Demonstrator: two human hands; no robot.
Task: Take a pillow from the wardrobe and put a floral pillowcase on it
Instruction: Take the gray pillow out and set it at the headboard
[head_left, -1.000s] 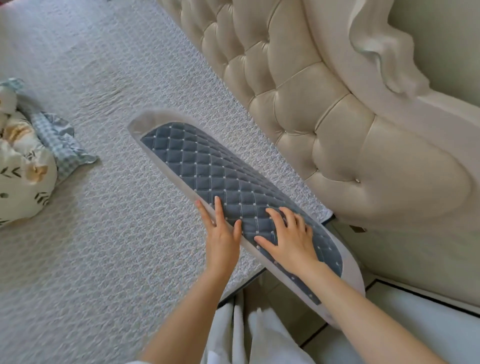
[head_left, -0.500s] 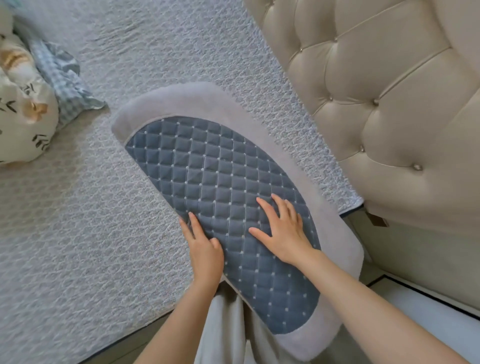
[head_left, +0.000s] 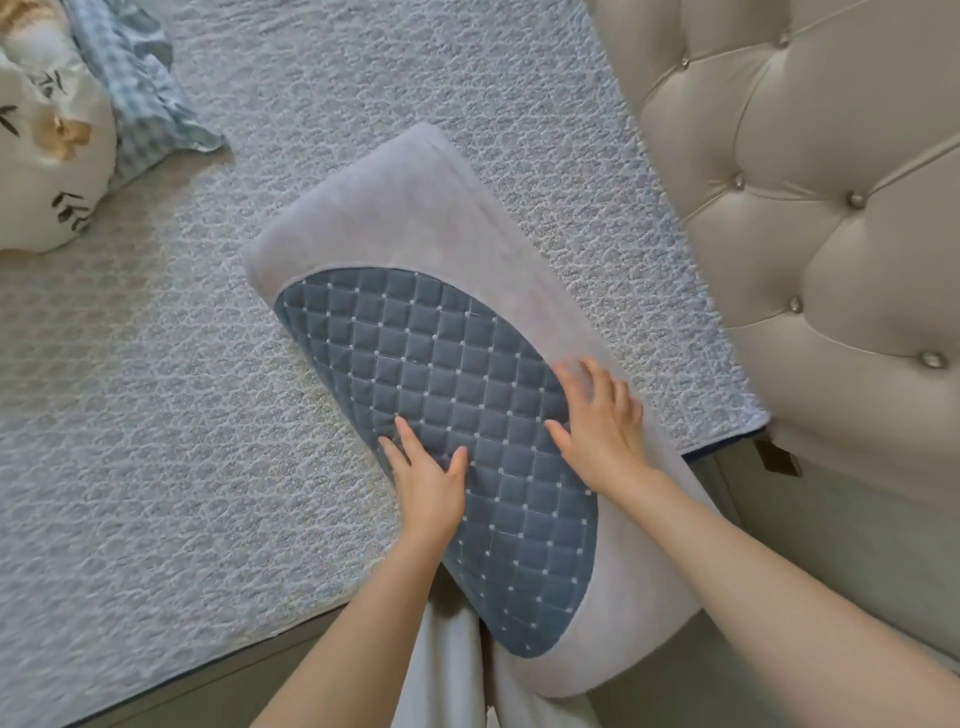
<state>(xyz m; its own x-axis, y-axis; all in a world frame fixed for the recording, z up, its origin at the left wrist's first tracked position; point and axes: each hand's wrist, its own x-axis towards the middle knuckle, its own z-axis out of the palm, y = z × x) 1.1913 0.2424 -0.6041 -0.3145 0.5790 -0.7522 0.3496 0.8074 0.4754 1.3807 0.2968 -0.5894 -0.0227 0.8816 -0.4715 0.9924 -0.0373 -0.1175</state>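
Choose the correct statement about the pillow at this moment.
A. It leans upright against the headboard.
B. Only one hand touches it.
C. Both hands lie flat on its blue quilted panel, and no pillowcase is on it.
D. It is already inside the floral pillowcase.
C: the left hand and right hand rest open on the pillow, whose grey and blue cover is bare; the floral fabric lies apart on the bed.

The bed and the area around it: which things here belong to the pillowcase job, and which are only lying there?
Belongs to the job:
- pillow, grey with a blue quilted panel
- left hand and right hand, flat on it
- floral fabric, possibly the pillowcase

Just there:
- checked blue cloth
- bed cover
- tufted headboard
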